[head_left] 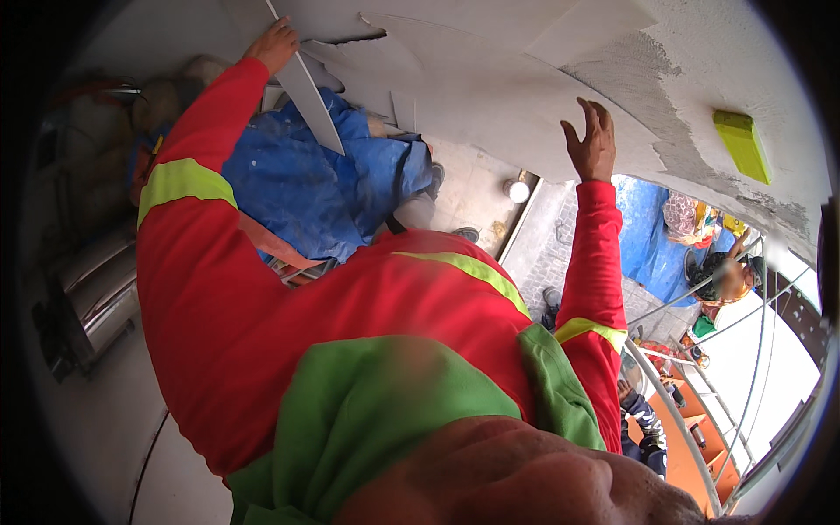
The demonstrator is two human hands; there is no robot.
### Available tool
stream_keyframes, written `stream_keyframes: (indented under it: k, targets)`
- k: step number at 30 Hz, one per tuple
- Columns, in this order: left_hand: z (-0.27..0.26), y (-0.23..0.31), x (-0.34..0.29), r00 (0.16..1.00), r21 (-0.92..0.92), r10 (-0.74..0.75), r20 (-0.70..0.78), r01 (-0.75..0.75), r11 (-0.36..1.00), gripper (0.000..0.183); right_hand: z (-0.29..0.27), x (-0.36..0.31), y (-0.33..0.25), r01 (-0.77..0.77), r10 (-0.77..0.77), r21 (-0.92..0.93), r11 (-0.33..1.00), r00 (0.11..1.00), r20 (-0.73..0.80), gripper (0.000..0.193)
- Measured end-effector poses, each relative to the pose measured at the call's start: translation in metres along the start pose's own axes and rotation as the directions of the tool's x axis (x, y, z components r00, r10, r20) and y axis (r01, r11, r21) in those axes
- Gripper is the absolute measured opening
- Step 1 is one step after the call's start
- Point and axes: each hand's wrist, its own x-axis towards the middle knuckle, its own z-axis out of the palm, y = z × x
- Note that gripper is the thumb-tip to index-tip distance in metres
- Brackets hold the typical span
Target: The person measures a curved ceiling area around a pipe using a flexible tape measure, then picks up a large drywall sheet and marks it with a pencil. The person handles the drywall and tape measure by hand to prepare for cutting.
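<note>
My left hand is raised at the upper left, its fingers closed on a long thin white strip that hangs down past a blue tarp. Beside that strip the pale sheet covering on the wall shows a torn, dark-edged gap. My right hand is up in front of the same wall, fingers spread and curved, with nothing held. Whether its fingertips touch the surface I cannot tell. Right of it, rough grey plaster shows, and a yellow-green block lies against the wall.
Far below, a blue tarp covers bulky things. A white bucket stands on the floor by a threshold. At right are scaffold tubes, another person and orange boards. A shiny metal cylinder lies at left.
</note>
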Motion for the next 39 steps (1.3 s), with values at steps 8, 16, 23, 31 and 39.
stream_keyframes:
  k: [8, 16, 23, 31, 39]
  targets:
    - [0.018, -0.023, -0.027, 0.988, -0.121, -0.153, -0.010, 0.151, 0.981, 0.033, 0.033, 0.045, 0.001, -0.091, 0.116, -0.371, 0.924, 0.992, 0.046, 0.059]
    - [0.044, 0.120, 0.007, 0.892, -0.953, -0.387, 0.233, 0.288, 0.089, 0.043, 0.040, 0.057, 0.016, -0.015, 0.047, -0.362, 0.932, 0.996, 0.080, 0.036]
    - [-0.012, 0.285, -0.006, 0.841, -0.524, 0.025, 0.541, 0.359, -0.772, 0.044, 0.043, 0.035, 0.021, -0.002, 0.012, -0.128, 0.992, 0.996, 0.083, 0.024]
    - [-0.121, 0.295, -0.020, 0.879, -0.180, 0.205, 0.431, 0.307, -0.935, 0.069, 0.020, -0.024, -0.028, -0.057, 0.059, -0.085, 0.995, 0.998, 0.013, 0.023]
    - [-0.188, 0.247, 0.000, 0.903, -0.002, 0.207, 0.376, 0.224, -0.975, 0.106, 0.004, -0.056, -0.058, -0.181, 0.180, 0.016, 0.983, 0.982, 0.051, 0.024]
